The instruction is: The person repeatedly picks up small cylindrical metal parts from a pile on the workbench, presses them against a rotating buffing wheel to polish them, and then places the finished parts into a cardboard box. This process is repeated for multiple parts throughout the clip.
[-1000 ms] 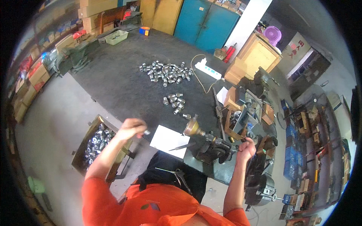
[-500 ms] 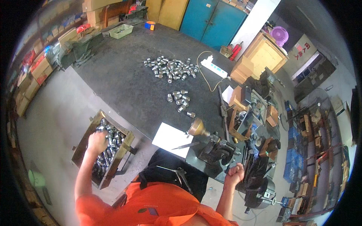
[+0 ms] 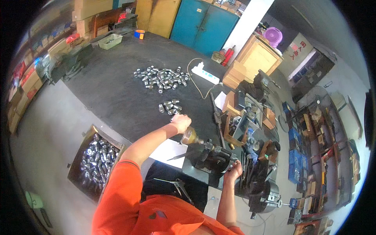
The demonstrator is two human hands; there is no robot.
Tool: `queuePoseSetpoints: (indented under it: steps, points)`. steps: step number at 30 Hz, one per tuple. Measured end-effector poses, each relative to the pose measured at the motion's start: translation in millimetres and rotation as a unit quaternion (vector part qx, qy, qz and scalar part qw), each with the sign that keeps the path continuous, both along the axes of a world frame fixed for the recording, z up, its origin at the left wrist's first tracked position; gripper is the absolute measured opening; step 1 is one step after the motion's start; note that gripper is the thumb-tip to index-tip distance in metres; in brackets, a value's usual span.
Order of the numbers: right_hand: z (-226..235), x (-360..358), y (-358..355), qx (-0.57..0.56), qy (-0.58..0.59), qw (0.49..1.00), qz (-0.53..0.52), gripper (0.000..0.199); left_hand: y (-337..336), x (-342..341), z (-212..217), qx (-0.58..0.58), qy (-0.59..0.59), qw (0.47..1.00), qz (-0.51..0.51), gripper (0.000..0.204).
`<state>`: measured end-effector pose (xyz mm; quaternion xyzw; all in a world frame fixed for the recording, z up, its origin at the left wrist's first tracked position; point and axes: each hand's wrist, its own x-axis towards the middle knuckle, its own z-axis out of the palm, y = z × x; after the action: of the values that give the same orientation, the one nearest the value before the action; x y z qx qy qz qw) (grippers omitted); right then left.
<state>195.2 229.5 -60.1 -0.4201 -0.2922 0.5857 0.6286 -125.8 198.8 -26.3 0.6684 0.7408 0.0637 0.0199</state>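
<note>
My left hand [image 3: 181,123] is just beside a small group of metal fittings [image 3: 171,105] on the dark table, above the wide brass cup [image 3: 189,137] on the front of a small bench machine [image 3: 213,157]. Its fingers are curled, and what they hold is hidden. At the other end of the machine, my right hand [image 3: 234,171] is closed against its edge; the part inside the grip cannot be made out. A white sheet of paper [image 3: 159,152] lies under my left forearm, with a dark, thin file-like tool [image 3: 178,157] on it.
A larger heap of fittings [image 3: 161,79] lies farther back, near a white power strip [image 3: 205,73] with its cord. An open box of fittings [image 3: 98,160] stands low at left. Boxes of tools and parts [image 3: 235,131] crowd the right. A black chuck [image 3: 268,196] is at lower right.
My left hand has come out of the box of fittings and moved right, over the table to the brass cup. My right hand has shifted onto the machine's end. The view has turned slightly.
</note>
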Motion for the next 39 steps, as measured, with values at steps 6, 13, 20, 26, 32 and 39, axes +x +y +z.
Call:
queuePoseSetpoints:
  steps: [6,13,20,26,32,39]
  points:
    - [-1.9,6.6,-11.0,0.013,-0.001,1.0,0.028,0.016,-11.8,-5.8,-0.1,0.026,-0.014,0.999,-0.022,0.017]
    - [-3.3,16.4,-25.5,-0.011,0.044,0.998,0.044,0.015,-140.5,19.9,16.6,0.223,-0.185,0.957,-0.006,0.031]
    - [1.2,14.7,-24.6,-0.024,0.032,0.998,0.047,0.013,-180.2,31.8,2.6,0.263,-0.188,0.946,0.002,0.024]
    - [-1.6,17.0,-25.2,-0.005,0.053,0.998,0.044,0.015,-175.3,31.6,0.2,0.282,-0.175,0.943,-0.021,0.024]
    - [0.0,16.8,-25.4,-0.012,0.037,0.998,0.044,0.015,-177.7,30.8,3.5,0.296,-0.197,0.934,-0.024,0.024]
    - [-1.3,17.9,-26.3,0.0,0.048,0.997,0.064,0.016,-177.8,33.0,12.3,0.34,-0.251,0.906,-0.026,0.024]
